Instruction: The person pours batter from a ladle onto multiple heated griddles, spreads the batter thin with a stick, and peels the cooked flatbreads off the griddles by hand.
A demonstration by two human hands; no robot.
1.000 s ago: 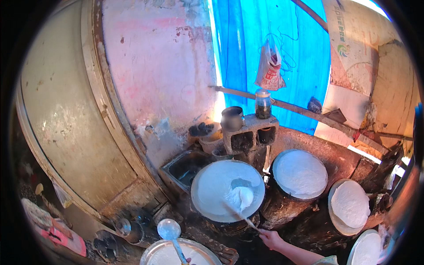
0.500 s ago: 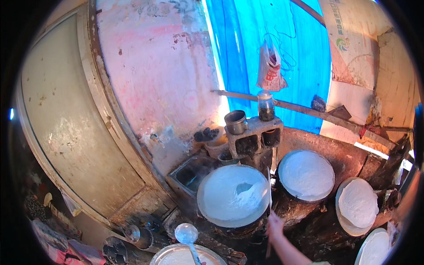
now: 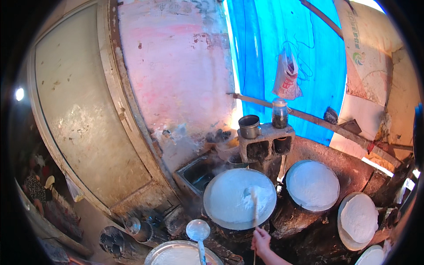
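A long thin wooden stick (image 3: 255, 210) is in my right hand (image 3: 261, 240), whose fingers are closed round it. Its far end lies over the white batter on a round griddle (image 3: 211, 216), beside a small darker patch in the batter. A metal ladle (image 3: 198, 229) with a pale bowl hangs over a wide metal basin (image 3: 152, 255) of white batter at the lower edge. Only a sliver of my left hand (image 3: 208, 263) shows, at the ladle's handle; the rest is out of the picture.
To the right stand another griddle (image 3: 312, 185) of white batter and round pans with pale flatbreads (image 3: 359, 218). Behind, a concrete block (image 3: 269, 140) carries a metal mug (image 3: 249, 127) and a glass jar (image 3: 279, 114). Steam rises near a dark trough (image 3: 194, 172). A door (image 3: 84, 110) is at left.
My right hand has moved left, bringing the stick from the griddle's right rim over the batter. The dark patch has shrunk. The view has shifted, and the ladle stays over the basin.
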